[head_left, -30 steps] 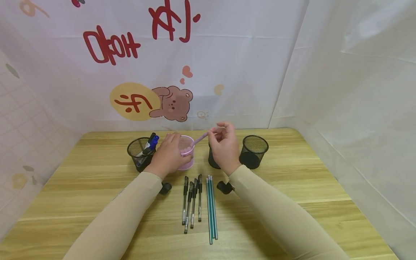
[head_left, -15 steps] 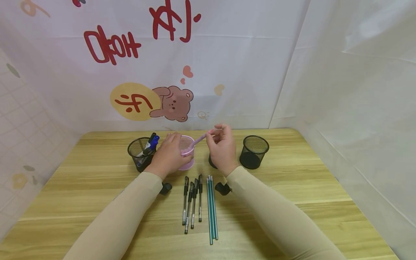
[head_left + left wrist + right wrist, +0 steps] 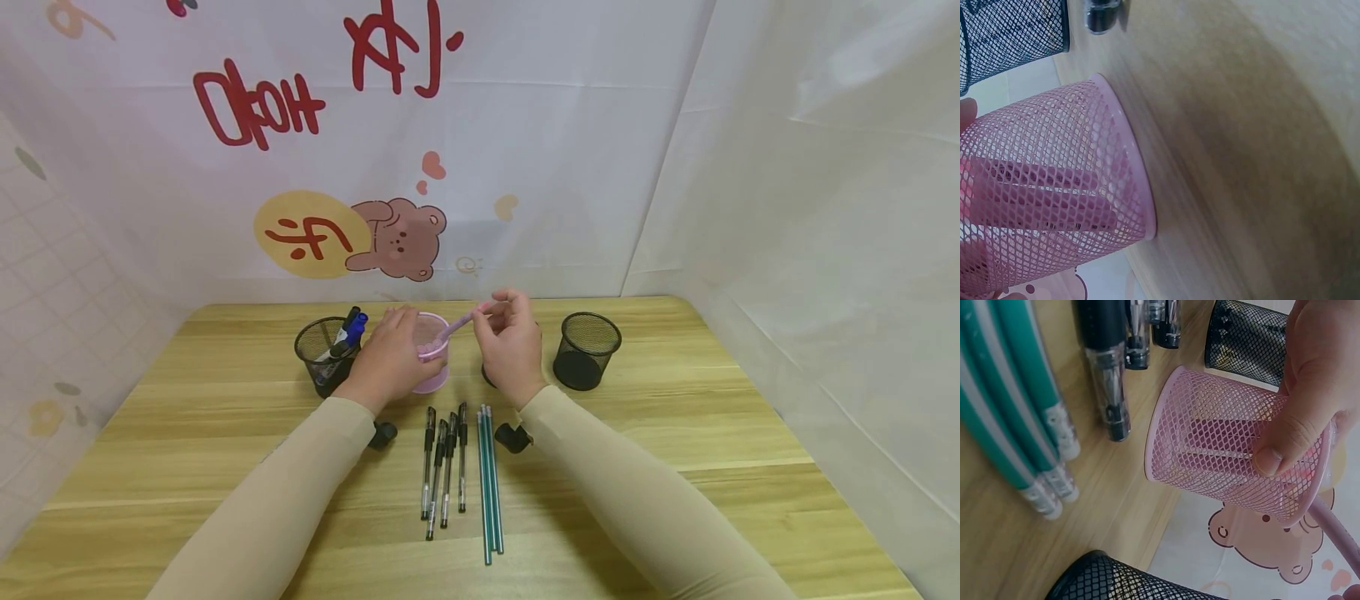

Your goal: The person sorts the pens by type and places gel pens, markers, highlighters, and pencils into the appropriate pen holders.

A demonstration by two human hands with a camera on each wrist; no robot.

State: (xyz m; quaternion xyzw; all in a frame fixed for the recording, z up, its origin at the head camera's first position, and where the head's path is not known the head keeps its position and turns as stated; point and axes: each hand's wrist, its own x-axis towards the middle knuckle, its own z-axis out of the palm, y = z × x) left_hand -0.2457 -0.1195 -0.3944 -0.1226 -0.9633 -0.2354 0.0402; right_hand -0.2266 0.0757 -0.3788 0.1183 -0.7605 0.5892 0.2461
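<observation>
A pink mesh pen holder (image 3: 431, 380) stands on the table, with my left hand (image 3: 386, 357) curled round its left side. In the right wrist view that hand's thumb lies on the mesh of the holder (image 3: 1210, 437). My right hand (image 3: 513, 343) pinches the upper end of a slim purple pen (image 3: 456, 326) with a pink tip. The pen slants over the holder's right rim, its lower end inside. Through the mesh of the pen holder (image 3: 1035, 125) in the left wrist view, several pinkish-purple sticks show, one with a barcode.
At left, a black mesh holder (image 3: 306, 354) contains markers (image 3: 351, 329). Another black holder (image 3: 587, 354) stands at right, and a third (image 3: 487, 375) is mostly hidden behind my right hand. Several black gel pens (image 3: 437, 475) and teal pencils (image 3: 491, 492) lie in front.
My right hand has shifted slightly left and down, moving the purple pen a little toward the pink holder. My left hand and the holder have stayed in place.
</observation>
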